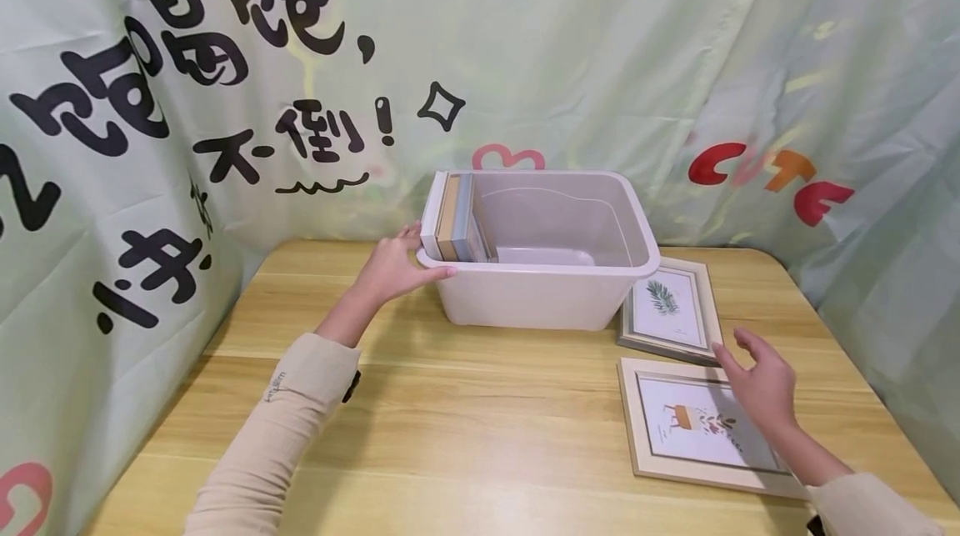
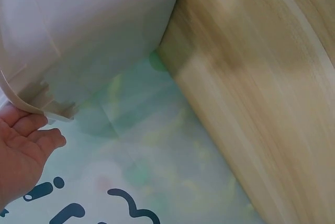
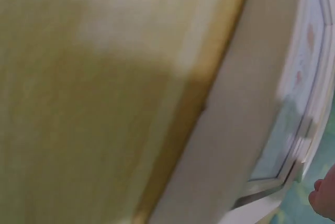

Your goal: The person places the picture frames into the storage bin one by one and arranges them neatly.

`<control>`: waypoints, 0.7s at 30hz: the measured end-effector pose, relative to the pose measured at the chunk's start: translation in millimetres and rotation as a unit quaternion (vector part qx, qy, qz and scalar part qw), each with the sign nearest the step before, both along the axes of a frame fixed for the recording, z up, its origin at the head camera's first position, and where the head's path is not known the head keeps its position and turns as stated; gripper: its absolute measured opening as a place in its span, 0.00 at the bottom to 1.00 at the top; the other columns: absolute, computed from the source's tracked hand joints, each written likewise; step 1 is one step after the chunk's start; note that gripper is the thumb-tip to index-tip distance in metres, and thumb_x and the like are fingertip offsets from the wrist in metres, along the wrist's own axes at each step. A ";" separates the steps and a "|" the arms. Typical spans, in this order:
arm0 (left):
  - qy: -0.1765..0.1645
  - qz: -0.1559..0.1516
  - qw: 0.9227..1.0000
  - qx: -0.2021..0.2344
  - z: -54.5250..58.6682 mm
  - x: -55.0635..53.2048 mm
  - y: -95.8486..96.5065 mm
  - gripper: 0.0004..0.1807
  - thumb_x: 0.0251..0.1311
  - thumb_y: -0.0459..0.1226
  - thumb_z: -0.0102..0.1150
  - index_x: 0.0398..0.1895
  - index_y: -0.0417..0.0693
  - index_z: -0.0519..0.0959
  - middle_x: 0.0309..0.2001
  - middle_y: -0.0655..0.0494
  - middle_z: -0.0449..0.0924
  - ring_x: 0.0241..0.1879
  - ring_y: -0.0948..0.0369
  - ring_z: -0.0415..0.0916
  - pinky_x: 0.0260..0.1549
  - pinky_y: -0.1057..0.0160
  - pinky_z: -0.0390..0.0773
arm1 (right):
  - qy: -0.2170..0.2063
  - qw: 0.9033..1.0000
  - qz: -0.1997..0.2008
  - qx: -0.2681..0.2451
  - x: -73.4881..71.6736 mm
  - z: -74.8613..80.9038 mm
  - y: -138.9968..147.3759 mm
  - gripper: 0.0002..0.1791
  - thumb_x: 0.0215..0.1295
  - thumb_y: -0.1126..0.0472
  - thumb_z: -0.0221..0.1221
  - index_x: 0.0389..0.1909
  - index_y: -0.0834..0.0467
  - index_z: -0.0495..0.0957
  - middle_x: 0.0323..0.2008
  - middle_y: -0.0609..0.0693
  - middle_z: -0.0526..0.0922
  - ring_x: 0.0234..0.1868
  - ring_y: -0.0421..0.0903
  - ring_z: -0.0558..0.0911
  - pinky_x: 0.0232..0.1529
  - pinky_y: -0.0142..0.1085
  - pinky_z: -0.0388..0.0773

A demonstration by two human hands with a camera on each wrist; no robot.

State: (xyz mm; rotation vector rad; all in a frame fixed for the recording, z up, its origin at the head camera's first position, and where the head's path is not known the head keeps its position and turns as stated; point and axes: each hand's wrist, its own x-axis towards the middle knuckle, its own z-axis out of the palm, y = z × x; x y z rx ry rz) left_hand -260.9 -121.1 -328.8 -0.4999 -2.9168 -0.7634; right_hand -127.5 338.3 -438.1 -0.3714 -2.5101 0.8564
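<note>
A pale storage bin [image 1: 532, 298] stands at the back of the table, with several flat picture frames [image 1: 455, 223] upright along its left end. My left hand [image 1: 393, 268] grips the bin's front left corner, thumb along the front rim; the left wrist view has its curled fingers [image 2: 29, 124] at the rim. Over the right part of a light-framed picture [image 1: 682, 419], an orange animal print, is my right hand [image 1: 765, 386], fingers loosely bent and holding nothing. Behind it lies another picture frame [image 1: 667, 303] with a green leaf print, partly hidden by the bin.
The wooden table [image 1: 480, 419] reaches back to a printed curtain [image 1: 585, 61] with dark lettering, which also hangs at both sides. Inside the bin, the floor [image 1: 543, 257] shows to the right of the upright frames.
</note>
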 end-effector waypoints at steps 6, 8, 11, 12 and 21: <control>-0.001 0.000 1.000 0.013 -2.9 -1.1 0.0 0.44 0.43 0.61 0.63 0.55 0.35 0.74 0.67 0.40 0.59 0.69 0.46 0.54 0.63 0.47 0.62 | -0.060 0.998 -0.003 -0.014 7.5 -9.7 11.0 0.30 0.63 0.61 0.56 0.59 0.76 0.62 0.50 0.74 0.70 0.51 0.67 0.70 0.48 0.57 0.68; -0.001 -0.003 1.000 0.015 -3.9 -1.6 0.5 0.44 0.44 0.61 0.63 0.55 0.36 0.75 0.67 0.41 0.59 0.69 0.46 0.54 0.64 0.47 0.62 | -0.068 0.998 -0.005 -0.014 11.3 -12.5 14.4 0.30 0.63 0.62 0.56 0.58 0.78 0.61 0.49 0.75 0.69 0.50 0.67 0.69 0.49 0.58 0.66; 0.000 -0.009 1.000 0.022 -4.6 -1.5 1.1 0.42 0.44 0.61 0.63 0.54 0.36 0.76 0.67 0.40 0.60 0.69 0.46 0.54 0.64 0.47 0.61 | -0.071 0.997 -0.008 -0.008 17.6 -15.5 19.1 0.30 0.61 0.64 0.57 0.57 0.79 0.61 0.48 0.75 0.68 0.49 0.68 0.68 0.49 0.58 0.64; 0.000 -0.010 1.000 0.024 -4.9 -1.5 1.0 0.42 0.44 0.60 0.64 0.54 0.36 0.76 0.66 0.40 0.60 0.69 0.46 0.54 0.64 0.48 0.61 | -0.073 0.997 -0.010 -0.007 19.5 -16.3 20.5 0.30 0.61 0.64 0.57 0.57 0.79 0.61 0.48 0.75 0.67 0.49 0.68 0.68 0.50 0.58 0.64; 0.004 -0.005 1.000 0.024 -5.7 -1.4 -0.7 0.43 0.44 0.60 0.64 0.55 0.35 0.74 0.66 0.38 0.60 0.68 0.47 0.55 0.65 0.49 0.61 | -0.091 0.995 0.004 0.044 28.0 -21.9 34.4 0.26 0.63 0.62 0.56 0.50 0.82 0.66 0.39 0.76 0.71 0.42 0.67 0.71 0.42 0.57 0.66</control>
